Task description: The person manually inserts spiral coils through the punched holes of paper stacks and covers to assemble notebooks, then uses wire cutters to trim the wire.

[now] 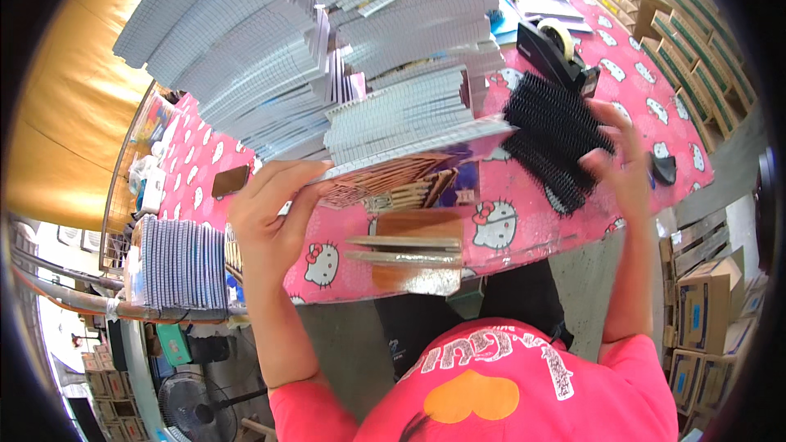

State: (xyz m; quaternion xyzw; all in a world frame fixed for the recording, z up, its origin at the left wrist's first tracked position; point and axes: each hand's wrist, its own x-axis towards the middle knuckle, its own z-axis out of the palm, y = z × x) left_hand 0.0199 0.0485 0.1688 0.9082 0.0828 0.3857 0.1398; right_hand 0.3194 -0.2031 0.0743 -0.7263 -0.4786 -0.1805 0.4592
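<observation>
1. Hours are read from the centre of your view, with 12 at the far side.
2. Your left hand [278, 200], at 9 o'clock, has its grip pinched on the near-left corner of a sheaf [385, 186]; this lies across the centre, tilted — a pencil-patterned cover shows on its near face.
3. Your right hand [616, 147], at 3 o'clock, is blurred, fingers parted at the right edge of the black binding strips [553, 127]; whether its grip holds one, you cannot tell.
4. At 1 to 2 o'clock, just beyond the strips, stands a tape dispenser [544, 51].
5. From 10 to 12 o'clock rise stacks of gridded paper [401, 29].
6. At 5 o'clock — near the edge of the pink counter [524, 250] — lies a brown board [417, 223].
7. At 8 to 9 o'clock stands a row of notebooks [182, 266].
</observation>
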